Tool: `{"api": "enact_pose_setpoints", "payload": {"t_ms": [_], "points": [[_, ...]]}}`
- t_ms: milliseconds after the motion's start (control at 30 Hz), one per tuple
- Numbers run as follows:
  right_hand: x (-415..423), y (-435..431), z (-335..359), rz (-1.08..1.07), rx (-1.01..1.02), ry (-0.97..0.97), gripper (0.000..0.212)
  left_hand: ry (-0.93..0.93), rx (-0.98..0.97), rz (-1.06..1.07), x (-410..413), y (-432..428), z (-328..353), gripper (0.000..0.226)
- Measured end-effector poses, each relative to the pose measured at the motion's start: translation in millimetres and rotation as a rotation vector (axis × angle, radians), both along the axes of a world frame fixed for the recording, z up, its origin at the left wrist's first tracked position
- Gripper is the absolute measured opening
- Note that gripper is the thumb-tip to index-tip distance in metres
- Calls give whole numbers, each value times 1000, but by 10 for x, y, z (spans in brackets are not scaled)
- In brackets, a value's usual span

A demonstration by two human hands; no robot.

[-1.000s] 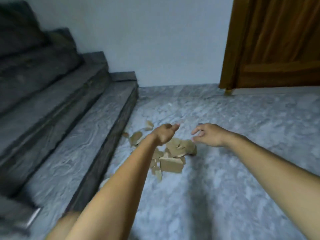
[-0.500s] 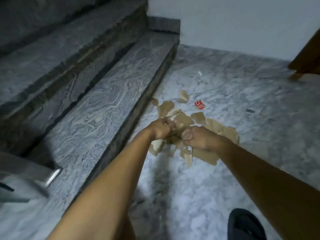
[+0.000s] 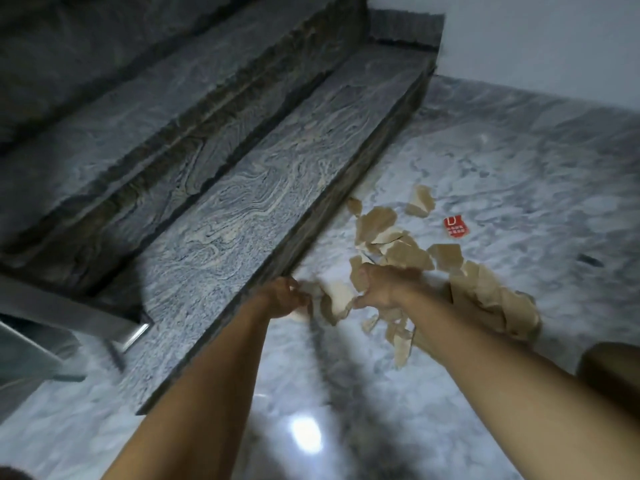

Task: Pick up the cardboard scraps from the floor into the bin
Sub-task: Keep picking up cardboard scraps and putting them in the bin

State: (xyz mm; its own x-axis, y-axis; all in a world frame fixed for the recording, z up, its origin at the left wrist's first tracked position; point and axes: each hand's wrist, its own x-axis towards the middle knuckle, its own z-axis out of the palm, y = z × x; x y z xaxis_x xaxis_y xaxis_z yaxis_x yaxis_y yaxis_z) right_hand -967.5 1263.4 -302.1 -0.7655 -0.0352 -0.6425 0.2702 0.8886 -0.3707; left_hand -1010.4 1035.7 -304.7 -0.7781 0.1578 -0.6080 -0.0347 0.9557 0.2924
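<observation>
Several torn brown cardboard scraps (image 3: 408, 251) lie in a heap on the grey marble floor (image 3: 519, 174), close to the lowest stair. My left hand (image 3: 282, 297) grips a pale scrap (image 3: 334, 301) at the near left edge of the heap. My right hand (image 3: 382, 285) is curled round a bunch of scraps in the middle of the heap, and more pieces (image 3: 498, 303) lie beside its forearm. A shiny metal bin (image 3: 31, 344) shows at the left edge, only partly in view.
Grey marble stairs (image 3: 263, 174) rise to the left of the heap. A small red label (image 3: 455, 227) lies on the floor beyond the scraps. A white wall (image 3: 554, 43) closes the far side. A dark brown shape (image 3: 613, 372) sits at the right edge.
Both hands dropped from above the heap onto it and closed on scraps. The left hand has since shifted left, away from the right. The view tilted down and left.
</observation>
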Motion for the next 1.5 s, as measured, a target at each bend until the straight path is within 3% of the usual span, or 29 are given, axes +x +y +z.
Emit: {"api": "enact_pose_setpoints", "payload": {"t_ms": [167,267,367,433,533,667,800,900,1067,1133,1267,1367,1500], "points": [[-225,-208,-353,-31,17,48,83,90,-79,-193,-133,-108,-446,64],[-245,-422,-810,-28,57,104,78,209,-101,-302,-274,-294,-1273,74],[-195,-656,-1221,-25,105,144,69,304,-139,-366,-214,-287,-1383,55],[-149,-791,-1423,-48,163,246,60,314,-82,-435,-258,-293,-1372,59],[-92,-953,-1500,-121,236,439,48,240,-51,-344,-396,-347,-1444,70],[35,-1069,-1528,-234,280,416,50,294,-35,-197,-168,-251,-1411,36],[111,-1043,-1591,-309,327,374,67,434,29,-189,50,-314,-1350,39],[125,-944,-1547,-382,215,259,90,404,181,-47,75,-374,-1365,36],[268,-828,-1470,-225,6,260,63,251,324,157,-21,-321,-1218,43],[323,-580,-1320,-253,-96,218,60,145,395,176,-72,-207,-1152,43],[515,301,-940,-458,-63,248,59,-48,482,30,47,181,-1011,13],[740,875,-888,-518,122,215,69,-178,451,-121,184,529,-1054,28],[1015,1039,-1221,-381,318,98,78,-12,60,-483,321,896,-1259,59]]}}
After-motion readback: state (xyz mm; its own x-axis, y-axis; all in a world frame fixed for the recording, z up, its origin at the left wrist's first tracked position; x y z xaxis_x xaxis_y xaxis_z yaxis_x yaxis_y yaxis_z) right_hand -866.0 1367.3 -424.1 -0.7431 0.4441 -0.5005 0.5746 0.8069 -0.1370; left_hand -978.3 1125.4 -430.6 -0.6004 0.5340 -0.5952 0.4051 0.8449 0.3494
